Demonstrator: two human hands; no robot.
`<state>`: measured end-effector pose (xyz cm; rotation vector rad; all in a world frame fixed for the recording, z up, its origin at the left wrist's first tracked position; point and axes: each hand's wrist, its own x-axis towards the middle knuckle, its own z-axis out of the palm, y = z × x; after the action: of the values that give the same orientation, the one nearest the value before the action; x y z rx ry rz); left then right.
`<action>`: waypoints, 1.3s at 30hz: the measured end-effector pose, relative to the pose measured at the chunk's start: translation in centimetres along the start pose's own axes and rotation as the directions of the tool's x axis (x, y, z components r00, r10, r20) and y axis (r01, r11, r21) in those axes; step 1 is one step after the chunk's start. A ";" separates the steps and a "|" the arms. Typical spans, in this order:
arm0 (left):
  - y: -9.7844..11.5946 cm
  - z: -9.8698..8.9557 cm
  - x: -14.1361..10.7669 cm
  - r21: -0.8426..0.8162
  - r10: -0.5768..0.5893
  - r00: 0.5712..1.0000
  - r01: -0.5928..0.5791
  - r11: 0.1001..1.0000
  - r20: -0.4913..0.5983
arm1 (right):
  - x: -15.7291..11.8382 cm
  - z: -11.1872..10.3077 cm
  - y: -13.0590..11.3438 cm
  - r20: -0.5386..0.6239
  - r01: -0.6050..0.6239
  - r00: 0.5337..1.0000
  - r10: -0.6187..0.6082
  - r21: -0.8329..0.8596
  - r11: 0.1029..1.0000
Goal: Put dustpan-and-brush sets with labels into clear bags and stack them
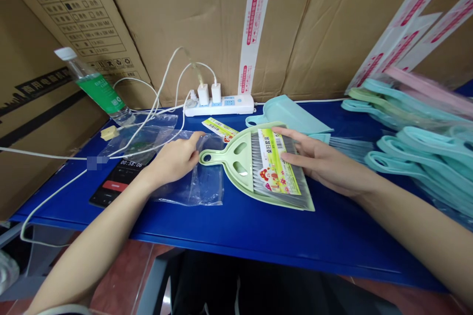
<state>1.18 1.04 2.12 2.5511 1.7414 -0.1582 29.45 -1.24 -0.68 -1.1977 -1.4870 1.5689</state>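
Note:
A light green dustpan (pixel 231 157) lies face up with its handle pointing left, and a grey-bristled brush (pixel 257 170) is nested in it. Across the bristles sits a yellow-green printed card (pixel 279 160). My right hand (pixel 321 160) grips the wide right end of this set, two fingers over the card and the thumb out of sight. At the handle end, my left hand (pixel 179 157) is closed, its fingers curled on a clear plastic bag (pixel 209 184). The bag spreads flat around the handle tip; whether the handle is inside it, I cannot tell.
Behind the set lie a blue dustpan (pixel 284 113), a blue brush (pixel 347 145) and another card (pixel 220 128). Blue, green and pink sets pile up on the right (pixel 417 152). A phone (pixel 118 179), cables, a bottle (pixel 99 91) and a power strip (pixel 236 104) occupy the left and back.

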 end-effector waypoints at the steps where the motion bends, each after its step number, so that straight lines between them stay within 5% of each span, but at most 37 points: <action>1: -0.1 0.0 0.0 -0.007 -0.002 1.000 0.002 1.000 -0.006 | 0.0 0.0 0.0 -0.001 -0.001 1.000 0.001 0.001 1.000; 6: -0.2 0.0 0.0 -0.036 -0.050 0.998 0.052 0.998 0.033 | 0.1 0.2 -0.1 0.003 -0.011 1.000 0.011 0.022 1.000; 16: -0.6 -0.1 -0.1 -0.257 0.063 0.998 -0.062 0.964 -0.004 | -0.1 0.1 -0.3 0.004 0.014 1.000 -0.014 -0.010 1.000; 24: -0.8 -0.1 0.0 -0.258 0.044 0.998 -0.052 0.965 -0.035 | -0.4 -0.1 -0.6 -0.045 0.007 0.999 -0.009 -0.040 0.999; 31: -1.2 0.4 0.1 -0.489 0.119 0.982 -0.177 0.854 -0.149 | -0.4 0.1 -0.6 -0.017 0.027 0.999 -0.028 -0.061 0.998; 39: -0.7 0.0 -0.1 -0.459 0.049 0.952 -0.191 0.868 -0.303 | -0.6 0.1 -0.4 0.056 0.043 0.998 -0.040 -0.054 0.998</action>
<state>0.54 1.23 2.09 2.3668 1.4419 0.6025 29.49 -1.78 -0.21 -1.1556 -1.5902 1.5528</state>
